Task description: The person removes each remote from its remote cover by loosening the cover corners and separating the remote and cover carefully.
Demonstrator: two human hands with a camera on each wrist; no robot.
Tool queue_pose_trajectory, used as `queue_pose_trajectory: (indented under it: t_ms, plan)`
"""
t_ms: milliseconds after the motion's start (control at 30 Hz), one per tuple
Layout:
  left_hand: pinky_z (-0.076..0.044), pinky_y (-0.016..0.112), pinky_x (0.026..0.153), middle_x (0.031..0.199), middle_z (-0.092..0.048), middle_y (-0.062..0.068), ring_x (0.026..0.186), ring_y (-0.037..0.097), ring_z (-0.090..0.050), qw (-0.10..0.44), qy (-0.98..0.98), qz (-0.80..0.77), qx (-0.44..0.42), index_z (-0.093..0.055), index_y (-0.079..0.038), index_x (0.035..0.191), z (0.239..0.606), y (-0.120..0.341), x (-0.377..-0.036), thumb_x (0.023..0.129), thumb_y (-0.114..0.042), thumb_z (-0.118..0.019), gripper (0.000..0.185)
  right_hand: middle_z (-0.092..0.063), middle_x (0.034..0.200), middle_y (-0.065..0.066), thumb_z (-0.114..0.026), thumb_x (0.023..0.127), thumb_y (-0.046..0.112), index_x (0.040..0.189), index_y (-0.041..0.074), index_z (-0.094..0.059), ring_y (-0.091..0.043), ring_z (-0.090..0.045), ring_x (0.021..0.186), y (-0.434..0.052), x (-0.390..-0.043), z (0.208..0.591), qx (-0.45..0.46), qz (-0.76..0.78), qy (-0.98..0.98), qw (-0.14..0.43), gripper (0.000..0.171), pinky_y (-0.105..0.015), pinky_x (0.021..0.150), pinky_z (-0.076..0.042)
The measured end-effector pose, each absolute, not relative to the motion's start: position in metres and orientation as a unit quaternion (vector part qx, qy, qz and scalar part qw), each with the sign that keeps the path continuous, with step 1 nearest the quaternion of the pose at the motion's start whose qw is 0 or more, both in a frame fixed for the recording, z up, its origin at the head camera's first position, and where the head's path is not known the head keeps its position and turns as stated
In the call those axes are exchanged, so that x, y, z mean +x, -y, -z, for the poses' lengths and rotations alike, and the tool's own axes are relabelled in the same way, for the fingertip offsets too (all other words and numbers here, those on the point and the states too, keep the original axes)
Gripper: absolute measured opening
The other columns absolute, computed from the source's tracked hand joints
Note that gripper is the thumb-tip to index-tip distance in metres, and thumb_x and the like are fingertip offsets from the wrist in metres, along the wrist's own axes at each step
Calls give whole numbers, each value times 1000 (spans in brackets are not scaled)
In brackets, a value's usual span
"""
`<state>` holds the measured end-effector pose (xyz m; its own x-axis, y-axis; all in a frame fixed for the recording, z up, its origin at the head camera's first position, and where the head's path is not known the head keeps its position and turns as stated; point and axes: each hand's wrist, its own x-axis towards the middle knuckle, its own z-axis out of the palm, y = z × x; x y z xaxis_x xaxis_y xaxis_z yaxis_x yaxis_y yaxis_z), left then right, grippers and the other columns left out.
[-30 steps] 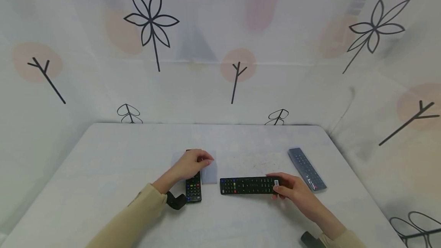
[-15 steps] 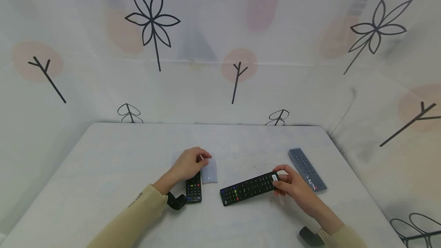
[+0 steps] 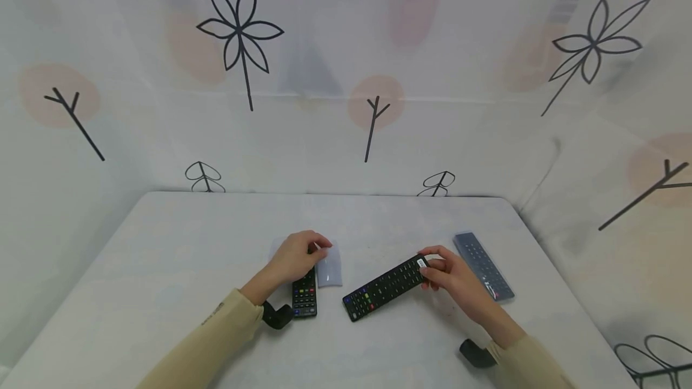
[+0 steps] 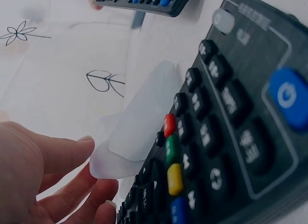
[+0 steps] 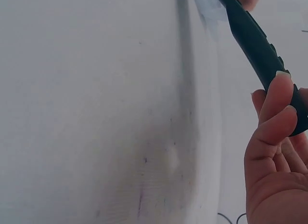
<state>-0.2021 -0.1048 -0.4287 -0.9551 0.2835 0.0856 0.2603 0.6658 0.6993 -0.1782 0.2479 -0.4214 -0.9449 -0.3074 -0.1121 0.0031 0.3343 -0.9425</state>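
Observation:
My right hand (image 3: pixel 451 275) grips one end of a black remote control (image 3: pixel 385 287), thumb on the face near a white label. The remote slants down to the left. In the right wrist view its dark edge (image 5: pixel 252 46) shows above the curled fingers. The left hand (image 3: pixel 297 255) is over a second black remote (image 3: pixel 304 296), hiding its upper part. Beside that remote is a translucent plastic sleeve (image 3: pixel 329 269); the left fingers appear to pinch its edge. In the left wrist view, the sleeve (image 4: pixel 144 118) rises behind the second remote (image 4: pixel 226 118), whose coloured buttons face the camera.
A third remote (image 3: pixel 483 266), bluish and seemingly in a clear cover, lies at the right of the white table (image 3: pixel 205 239). Behind the table hangs a patterned white backdrop (image 3: pixel 303 137). Dark wrist devices (image 3: pixel 277 315) show at both wrists.
The remote in my right hand has turned from level to slanting, its left end lower and its held end raised. The left hand has barely moved; the sleeve's upper edge has shifted slightly.

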Motion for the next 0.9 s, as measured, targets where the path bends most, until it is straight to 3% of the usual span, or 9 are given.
queue_pose_trajectory:
  t_ms: [333,500,633,900]
  plan:
    - [-49,35,78,100,-67,-4,88,12,-59,18,-913,-379,151,-73,-15,111,429,103,-202,95,-13,-68,17,-67,89,-11,-65,97,17,137,4,-56,-29,-58,78,-239,-192,420,-76,546,-827,110,43,-33,69,-50]
    - [-50,36,79,105,-68,-2,91,14,-61,17,-913,-381,147,-73,-15,112,426,103,-200,95,-15,-68,18,-66,84,-12,-65,97,17,136,1,-58,-30,-58,75,-229,-206,422,-105,551,-821,110,43,-35,64,-48]
    - [-50,35,77,104,-68,-2,90,14,-61,19,-913,-381,145,-73,-13,112,423,102,-198,95,-15,-68,18,-68,93,-10,-64,97,16,135,1,-59,-27,-59,78,-218,-216,421,-103,543,-825,116,41,-35,65,-49]
    - [-49,33,72,95,-67,-5,83,11,-59,15,-918,-371,136,-73,-11,110,424,102,-199,94,-19,-69,17,-65,122,-18,-61,99,13,132,2,-62,-23,-66,98,-192,-232,427,-81,559,-818,106,35,-38,84,-56]
